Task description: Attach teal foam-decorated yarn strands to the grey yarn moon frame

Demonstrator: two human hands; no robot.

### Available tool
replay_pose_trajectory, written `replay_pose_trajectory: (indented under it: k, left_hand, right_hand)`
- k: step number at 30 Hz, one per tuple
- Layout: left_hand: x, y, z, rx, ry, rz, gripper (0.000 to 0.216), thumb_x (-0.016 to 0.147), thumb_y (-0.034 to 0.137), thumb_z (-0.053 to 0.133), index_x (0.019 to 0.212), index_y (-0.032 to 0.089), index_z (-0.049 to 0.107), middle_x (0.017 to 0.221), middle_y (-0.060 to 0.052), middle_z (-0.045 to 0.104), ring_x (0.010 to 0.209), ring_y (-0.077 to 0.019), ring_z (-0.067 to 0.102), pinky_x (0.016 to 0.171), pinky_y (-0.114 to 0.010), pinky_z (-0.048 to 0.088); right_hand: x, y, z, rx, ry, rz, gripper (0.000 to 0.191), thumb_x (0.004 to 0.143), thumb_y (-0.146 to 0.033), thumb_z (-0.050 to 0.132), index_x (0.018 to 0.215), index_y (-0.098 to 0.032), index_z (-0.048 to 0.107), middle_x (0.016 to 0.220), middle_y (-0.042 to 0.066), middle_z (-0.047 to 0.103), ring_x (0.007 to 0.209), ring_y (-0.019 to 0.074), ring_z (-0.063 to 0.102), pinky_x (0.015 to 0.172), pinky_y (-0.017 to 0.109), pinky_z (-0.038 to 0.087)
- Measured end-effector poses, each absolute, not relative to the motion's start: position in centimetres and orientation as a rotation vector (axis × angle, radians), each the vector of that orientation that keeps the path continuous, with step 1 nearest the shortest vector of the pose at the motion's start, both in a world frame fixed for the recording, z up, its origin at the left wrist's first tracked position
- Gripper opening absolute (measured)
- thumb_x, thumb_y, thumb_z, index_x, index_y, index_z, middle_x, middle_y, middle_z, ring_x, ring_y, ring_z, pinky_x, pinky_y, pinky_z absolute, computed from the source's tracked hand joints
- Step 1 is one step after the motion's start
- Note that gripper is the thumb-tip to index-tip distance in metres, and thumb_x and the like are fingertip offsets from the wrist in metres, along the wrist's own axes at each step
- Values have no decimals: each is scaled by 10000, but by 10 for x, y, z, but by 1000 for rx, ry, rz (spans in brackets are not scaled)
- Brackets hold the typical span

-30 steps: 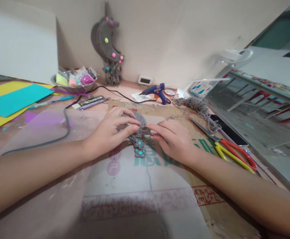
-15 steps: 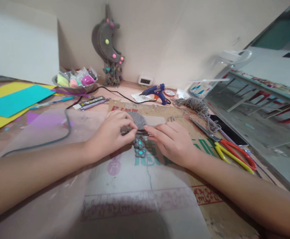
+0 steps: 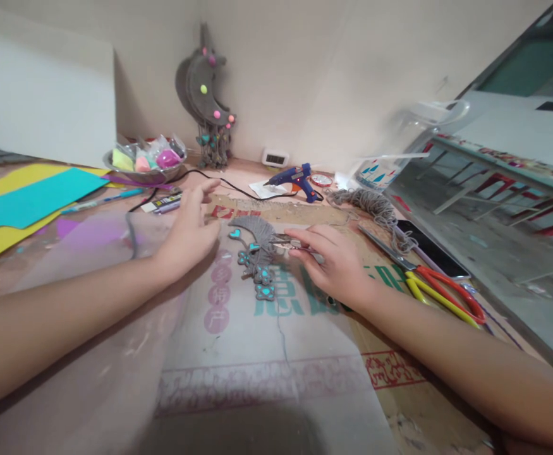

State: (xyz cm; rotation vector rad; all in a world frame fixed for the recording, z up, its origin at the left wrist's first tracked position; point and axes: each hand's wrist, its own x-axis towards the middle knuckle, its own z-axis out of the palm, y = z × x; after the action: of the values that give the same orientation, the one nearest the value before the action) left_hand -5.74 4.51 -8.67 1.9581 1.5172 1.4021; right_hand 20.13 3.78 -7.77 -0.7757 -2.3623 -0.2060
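A small crescent moon (image 3: 261, 232) wrapped in grey yarn lies flat on the translucent sheet (image 3: 248, 335). Grey charms with turquoise hearts and flower shapes (image 3: 263, 283) hang along its lower left side. My right hand (image 3: 335, 262) pinches a pair of metal tweezers (image 3: 291, 242), whose tips reach the moon's right edge. Whether the tips grip a strand there is too small to tell. To the left of the moon, my left hand (image 3: 193, 221) is raised with its fingers apart and nothing in it.
Red-and-yellow-handled scissors (image 3: 423, 278) and a phone (image 3: 432, 248) lie at the right, beside grey yarn (image 3: 371, 205). Behind stand a blue glue gun (image 3: 292, 178), a small clock (image 3: 275, 157) and a bowl of clay packets (image 3: 146, 174). Coloured foam sheets (image 3: 34, 193) lie at left.
My left hand has let go of the work at the moon and moved left, its fingers opening. The moon and its charms show more fully. My right hand stays near with the tweezers.
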Motion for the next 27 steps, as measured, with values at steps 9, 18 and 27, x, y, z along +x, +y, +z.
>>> replay_pose_trajectory:
  k: [9,18,27]
  left_hand:
    - [-45,34,-89,2545,1353,853,276,905,388,524,1038,224,701,1130,-84,623,1115,-267,521,978,-455,404]
    - [-45,28,-82,2536,1297,963,183,879,365,595,867,232,720,973,-37,689,1001,-234,573,941,-432,396]
    - [-40,13,-75,2122,1284,1066,141,843,351,641,864,226,700,955,-19,716,935,-203,634,898,-378,451]
  right_hand:
    - [200,37,-76,-853,-2312,-1,270,933,-270,510,1170,-175,599,825,48,637,767,180,584,705,322,470]
    - [204,43,-79,-986,-2119,123,246,951,-257,445,1130,-176,593,1050,85,685,928,197,634,804,345,506]
    - [205,43,-78,-972,-2134,101,283,968,-281,407,1206,-188,530,1179,113,639,1081,228,592,908,405,479]
